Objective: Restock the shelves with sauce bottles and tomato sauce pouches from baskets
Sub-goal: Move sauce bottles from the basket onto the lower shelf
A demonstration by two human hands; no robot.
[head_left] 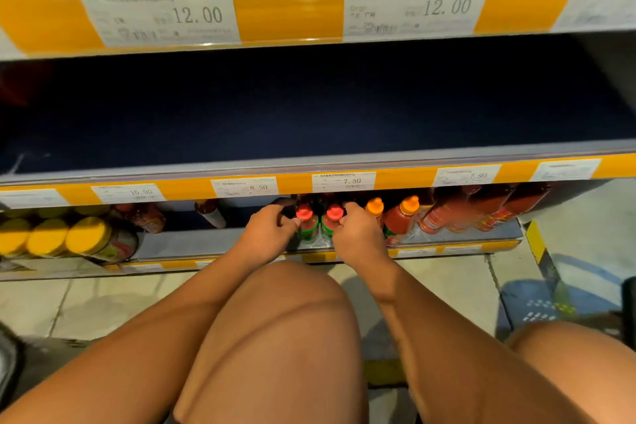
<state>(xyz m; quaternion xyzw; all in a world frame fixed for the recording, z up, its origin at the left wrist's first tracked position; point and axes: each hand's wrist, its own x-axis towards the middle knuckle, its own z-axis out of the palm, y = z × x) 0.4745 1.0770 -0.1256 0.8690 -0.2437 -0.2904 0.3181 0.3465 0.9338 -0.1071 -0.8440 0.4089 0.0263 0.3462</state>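
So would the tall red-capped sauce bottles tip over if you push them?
Probably, if pushed near the top: the tall red-capped sauce bottles look narrow with high caps. Lower pushes likely slide them on the smooth grey shelf. They look full, so fairly heavy.

You can read price tags on the yellow shelf strips. On the top strip (289, 3), the left tag (158, 12) says 12.00 and the right tag (416, 5) says 12.00 too. On the lower strip (186, 188), you see four tags: 10.90 (129, 192), 8.50 (245, 186), 7.50 (343, 181) and 7.90 (467, 175). The small words on them are too blurry to read
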